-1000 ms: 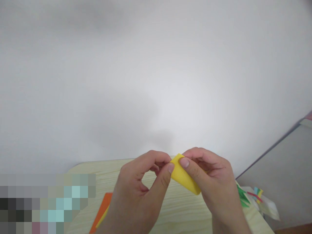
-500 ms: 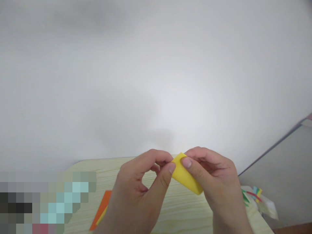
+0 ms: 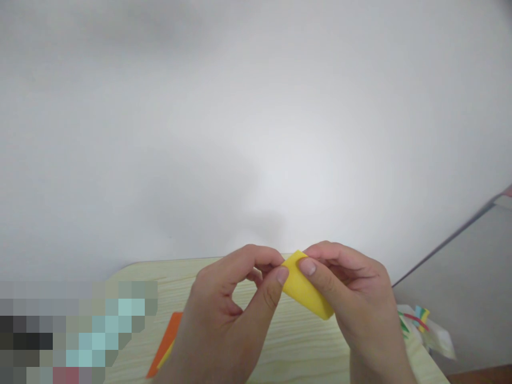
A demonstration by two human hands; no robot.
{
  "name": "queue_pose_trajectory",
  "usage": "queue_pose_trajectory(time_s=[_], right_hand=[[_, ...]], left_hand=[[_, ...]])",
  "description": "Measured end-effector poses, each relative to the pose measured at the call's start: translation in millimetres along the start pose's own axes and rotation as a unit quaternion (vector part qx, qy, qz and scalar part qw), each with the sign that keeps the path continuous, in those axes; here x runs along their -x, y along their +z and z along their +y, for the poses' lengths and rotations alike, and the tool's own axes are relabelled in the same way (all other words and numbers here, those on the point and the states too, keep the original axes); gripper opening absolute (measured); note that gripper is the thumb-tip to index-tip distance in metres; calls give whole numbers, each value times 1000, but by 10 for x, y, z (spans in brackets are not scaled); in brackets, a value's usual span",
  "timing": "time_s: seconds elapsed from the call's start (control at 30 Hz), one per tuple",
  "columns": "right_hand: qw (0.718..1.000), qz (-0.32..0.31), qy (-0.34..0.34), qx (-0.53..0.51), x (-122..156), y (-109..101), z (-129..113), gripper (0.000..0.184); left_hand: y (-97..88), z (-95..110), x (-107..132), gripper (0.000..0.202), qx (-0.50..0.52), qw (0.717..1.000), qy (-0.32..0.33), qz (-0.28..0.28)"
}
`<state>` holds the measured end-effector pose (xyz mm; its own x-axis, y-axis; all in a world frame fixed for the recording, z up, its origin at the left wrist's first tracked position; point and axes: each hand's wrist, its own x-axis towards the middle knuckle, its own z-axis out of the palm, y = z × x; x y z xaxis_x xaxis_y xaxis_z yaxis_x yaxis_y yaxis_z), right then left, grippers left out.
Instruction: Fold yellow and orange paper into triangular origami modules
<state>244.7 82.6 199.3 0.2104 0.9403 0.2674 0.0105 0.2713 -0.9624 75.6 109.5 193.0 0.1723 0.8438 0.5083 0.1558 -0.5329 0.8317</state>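
A small folded piece of yellow paper (image 3: 306,292) is held up above a pale wooden table (image 3: 288,341). My left hand (image 3: 228,314) pinches its upper left edge between thumb and curled fingers. My right hand (image 3: 352,298) grips the same paper from the right, thumb pressed on its top face near the upper corner. Both hands are closed on it, thumbs nearly touching.
Orange and yellow paper sheets (image 3: 166,344) lie on the table at the lower left. Small coloured paper scraps in a clear wrapper (image 3: 420,322) sit at the table's right edge. A plain white wall fills the background. A blurred patch covers the lower left corner.
Hardly anything differs; both hands and the yellow paper have shifted very slightly while keeping the same pinch.
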Motion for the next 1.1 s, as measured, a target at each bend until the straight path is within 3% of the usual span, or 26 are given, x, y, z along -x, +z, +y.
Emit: queue_pose_trajectory(time_s=[0.73, 0.97, 1.1], right_hand=[[1000, -17, 3, -6, 7, -4, 0, 10], [993, -57, -37, 96, 10, -32, 10, 9], [992, -65, -49, 91, -5, -53, 77, 12]], left_hand=[[-21, -24, 3, 7, -11, 1000, 11, -8], [-67, -70, -6, 8, -45, 999, 9, -23], [-75, -80, -37, 9, -47, 998, 28, -23]])
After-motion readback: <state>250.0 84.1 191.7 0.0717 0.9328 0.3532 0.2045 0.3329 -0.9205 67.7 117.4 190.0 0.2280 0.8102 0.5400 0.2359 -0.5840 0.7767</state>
